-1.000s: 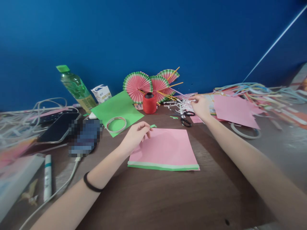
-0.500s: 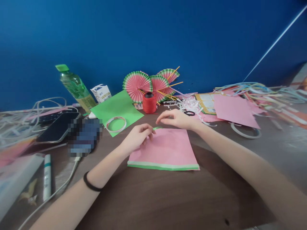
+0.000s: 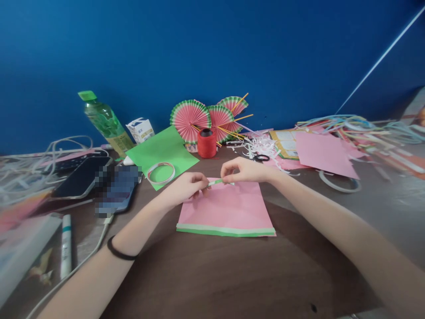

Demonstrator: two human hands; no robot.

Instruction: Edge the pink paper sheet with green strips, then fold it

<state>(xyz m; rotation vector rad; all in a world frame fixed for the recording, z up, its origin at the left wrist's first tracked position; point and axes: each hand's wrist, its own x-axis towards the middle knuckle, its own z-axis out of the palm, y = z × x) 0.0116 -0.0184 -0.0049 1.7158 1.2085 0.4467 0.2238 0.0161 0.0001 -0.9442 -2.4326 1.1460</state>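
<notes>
**Two hands pinched a narrow green-and-white strip at the far edge of a pink sheet.**

Directions take the sheet as the middle of the clock, six o'clock nearest the person. Closest was bare brown tabletop (image 3: 219, 274). At the centre the pink sheet (image 3: 229, 206) lay flat, a pale and a bright green band along its six o'clock edge.

At its twelve o'clock edge was the green-and-white strip (image 3: 215, 182). The left hand (image 3: 191, 185), at ten o'clock, gripped one end narrowly between thumb and fingers; the right hand (image 3: 244, 170), at one o'clock, pinched the other end the same way. Whether the strip touched the sheet could not be told. The step in hand looked like fine handling of the strip, perhaps aligning or peeling it; the next move would seem to call for light fingertips and level, steady ends.

A marker (image 3: 66, 248) lay towards nine o'clock. At ten, a tape roll (image 3: 160, 182) rested on a green sheet (image 3: 169, 148); beyond stood a white carton (image 3: 141, 130), its contents hidden, and a green-capped bottle (image 3: 106, 124), its fill level unclear. Towards eleven, a spool (image 3: 206, 145) carried red thread. At one o'clock, a black scissor handle (image 3: 262, 155) showed beside white paper shreds (image 3: 262, 145). Farthest, near twelve, pleated watermelon-coloured fans (image 3: 191, 118) leaned before a blue wall (image 3: 212, 48).
</notes>
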